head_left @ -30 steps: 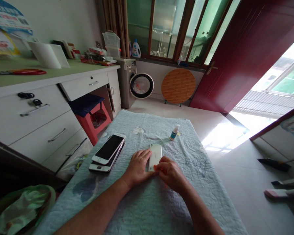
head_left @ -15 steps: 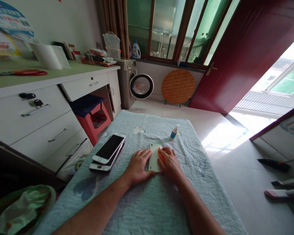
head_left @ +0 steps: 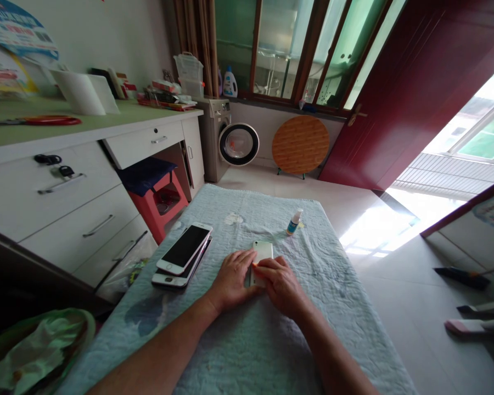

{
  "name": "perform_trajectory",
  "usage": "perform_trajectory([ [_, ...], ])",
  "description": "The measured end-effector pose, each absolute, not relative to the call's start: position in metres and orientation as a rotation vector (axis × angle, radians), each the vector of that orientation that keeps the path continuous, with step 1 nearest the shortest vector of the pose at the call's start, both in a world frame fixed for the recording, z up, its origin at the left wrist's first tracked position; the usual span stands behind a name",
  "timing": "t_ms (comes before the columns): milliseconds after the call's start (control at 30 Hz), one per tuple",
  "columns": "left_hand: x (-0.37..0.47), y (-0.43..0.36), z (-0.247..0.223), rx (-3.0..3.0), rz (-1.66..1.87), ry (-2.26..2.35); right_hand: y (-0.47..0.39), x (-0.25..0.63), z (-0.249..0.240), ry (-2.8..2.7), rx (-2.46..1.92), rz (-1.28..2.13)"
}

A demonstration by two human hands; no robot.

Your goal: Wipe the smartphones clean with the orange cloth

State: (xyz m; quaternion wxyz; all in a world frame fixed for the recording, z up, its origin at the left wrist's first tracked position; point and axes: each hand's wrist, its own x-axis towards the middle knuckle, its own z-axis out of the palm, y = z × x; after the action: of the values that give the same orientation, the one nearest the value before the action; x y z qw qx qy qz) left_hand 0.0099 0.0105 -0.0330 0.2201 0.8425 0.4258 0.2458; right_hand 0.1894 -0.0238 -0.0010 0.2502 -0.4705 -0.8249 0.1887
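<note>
A white phone (head_left: 263,250) lies back up on the blue quilted cloth (head_left: 247,351). My left hand (head_left: 233,278) grips its left edge, thumb at the bottom end and fingers along the side. Over the phone's lower part, my right hand (head_left: 279,282) is closed around something orange, mostly hidden by the fingers. To the left, a white phone with a black screen (head_left: 186,249) rests askew on another phone (head_left: 169,280). A small spray bottle (head_left: 294,223) stands upright beyond my right hand.
A green-topped counter (head_left: 127,118) with drawers runs along the left, a red stool (head_left: 160,203) beneath it. At the lower left is a green-lined bin (head_left: 82,334). Behind the cloth are a washing machine (head_left: 214,142) with its door open and a round wooden board (head_left: 300,144).
My right hand has moved left across the phone, from its right side to its middle and lower part. The orange thing is now more hidden. My left hand keeps its place.
</note>
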Motion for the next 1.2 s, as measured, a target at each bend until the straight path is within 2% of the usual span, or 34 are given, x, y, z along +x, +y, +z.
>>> perform_trajectory([
  [167, 0.011, 0.01, -0.035, 2.34, 0.694, 1.192, -0.033, 0.186, 0.001, -2.251, -1.219, 0.57],
  [633, 0.011, 0.011, -0.032, 2.328, 0.603, 1.214, 0.002, 0.208, -0.031, -2.026, -1.577, 0.289],
  [1200, 0.01, 0.011, -0.031, 2.334, 0.584, 1.221, -0.021, 0.177, -0.001, -2.346, -1.28, 0.501],
])
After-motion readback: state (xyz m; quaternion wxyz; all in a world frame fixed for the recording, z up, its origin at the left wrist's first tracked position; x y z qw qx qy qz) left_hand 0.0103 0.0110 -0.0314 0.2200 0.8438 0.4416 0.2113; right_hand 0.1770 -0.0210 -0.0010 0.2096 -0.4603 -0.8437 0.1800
